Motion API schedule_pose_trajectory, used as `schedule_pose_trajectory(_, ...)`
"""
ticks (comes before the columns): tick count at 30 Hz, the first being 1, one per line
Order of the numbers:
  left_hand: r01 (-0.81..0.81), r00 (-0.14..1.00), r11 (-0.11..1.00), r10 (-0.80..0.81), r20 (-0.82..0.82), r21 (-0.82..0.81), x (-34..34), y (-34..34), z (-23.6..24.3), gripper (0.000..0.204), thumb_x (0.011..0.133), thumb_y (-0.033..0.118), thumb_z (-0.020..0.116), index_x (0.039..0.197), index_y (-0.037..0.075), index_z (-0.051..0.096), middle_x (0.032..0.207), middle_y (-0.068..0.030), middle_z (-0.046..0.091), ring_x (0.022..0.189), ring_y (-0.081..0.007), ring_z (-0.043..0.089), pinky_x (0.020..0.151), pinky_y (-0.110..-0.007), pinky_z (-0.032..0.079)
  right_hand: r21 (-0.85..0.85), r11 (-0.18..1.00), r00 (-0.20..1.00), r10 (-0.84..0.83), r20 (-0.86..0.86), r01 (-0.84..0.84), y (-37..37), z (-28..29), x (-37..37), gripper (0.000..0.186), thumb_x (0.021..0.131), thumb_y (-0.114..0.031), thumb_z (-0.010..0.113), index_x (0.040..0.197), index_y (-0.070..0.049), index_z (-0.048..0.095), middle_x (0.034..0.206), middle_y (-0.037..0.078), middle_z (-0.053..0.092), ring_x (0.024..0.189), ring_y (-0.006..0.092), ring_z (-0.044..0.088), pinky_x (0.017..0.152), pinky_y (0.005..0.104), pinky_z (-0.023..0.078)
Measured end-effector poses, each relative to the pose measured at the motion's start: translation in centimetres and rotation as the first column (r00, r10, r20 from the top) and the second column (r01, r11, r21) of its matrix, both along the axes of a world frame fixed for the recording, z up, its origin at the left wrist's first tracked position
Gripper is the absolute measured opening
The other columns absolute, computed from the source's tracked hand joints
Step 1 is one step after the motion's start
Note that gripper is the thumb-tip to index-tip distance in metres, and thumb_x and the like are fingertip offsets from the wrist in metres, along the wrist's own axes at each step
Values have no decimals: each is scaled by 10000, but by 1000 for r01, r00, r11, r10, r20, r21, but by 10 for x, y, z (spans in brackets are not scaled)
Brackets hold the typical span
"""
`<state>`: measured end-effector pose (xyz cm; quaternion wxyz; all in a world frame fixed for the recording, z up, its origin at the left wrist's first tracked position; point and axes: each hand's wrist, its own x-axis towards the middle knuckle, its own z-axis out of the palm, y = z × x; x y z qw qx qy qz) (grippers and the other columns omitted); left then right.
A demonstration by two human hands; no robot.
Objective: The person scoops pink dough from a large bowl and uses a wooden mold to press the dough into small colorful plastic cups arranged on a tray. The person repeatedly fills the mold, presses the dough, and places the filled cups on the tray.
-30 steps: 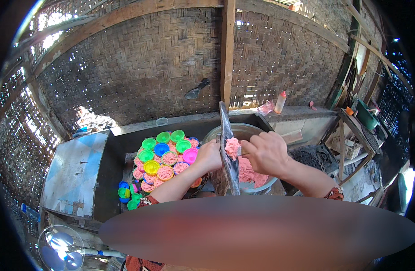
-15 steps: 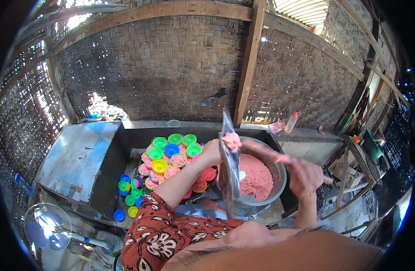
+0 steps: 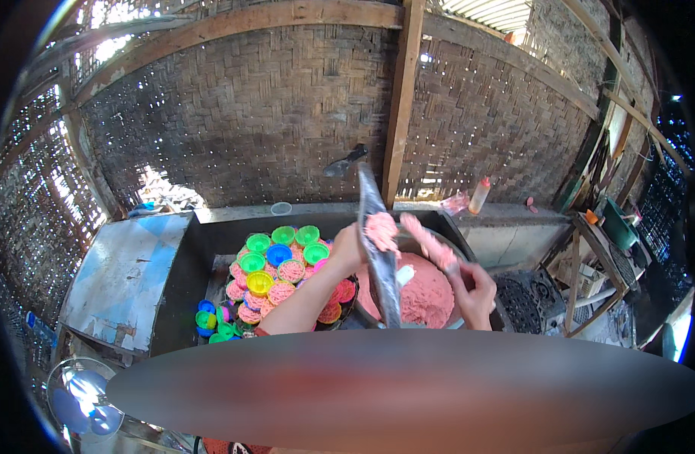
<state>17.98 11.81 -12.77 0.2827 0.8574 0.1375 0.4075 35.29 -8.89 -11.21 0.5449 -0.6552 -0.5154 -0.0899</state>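
My left hand grips a shiny, see-through plastic bag, which hangs upright and looks narrow from this side. A lump of pink paste clings at its upper part. In my right hand is a spatula thickly coated with the same paste, its tip close to the lump. Below both hands stands a large round basin holding soft pink batter and a small white object. Left of my forearm, several small fluted cups in green, blue and yellow are piled among paste-filled ones.
Loose colourful cups lie beside a blue-and-white painted box on the left. A bottle and a clear lid stand on the back ledge. At right is a dark stove. A blurred patch covers the lower middle.
My right hand has moved left and down with the spatula, toward the bag. More paste now shows on the bag. The view has shifted slightly.
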Motion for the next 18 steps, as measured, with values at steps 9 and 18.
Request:
schedule_pose_trajectory(9,-105,993,878,69,-95,-466,7,22,-45,309,649,283,640,861,58,630,796,-200,619,778,-360,599,662,-391,470,-59,982,895,187,406,-179,3,6,-19,204,627,-107,708,800,-49,617,607,63,555,505,203,538,476,303,416)
schedule_pose_trajectory(18,-27,975,984,-13,-223,-176,21,-4,-31,265,704,179,628,935,51,601,922,-75,617,827,-198,584,739,-328,450,9,1000,901,15,433,-21,30,-1,-6,233,673,-119,680,887,-68,601,601,59,535,527,234,545,475,334,423)
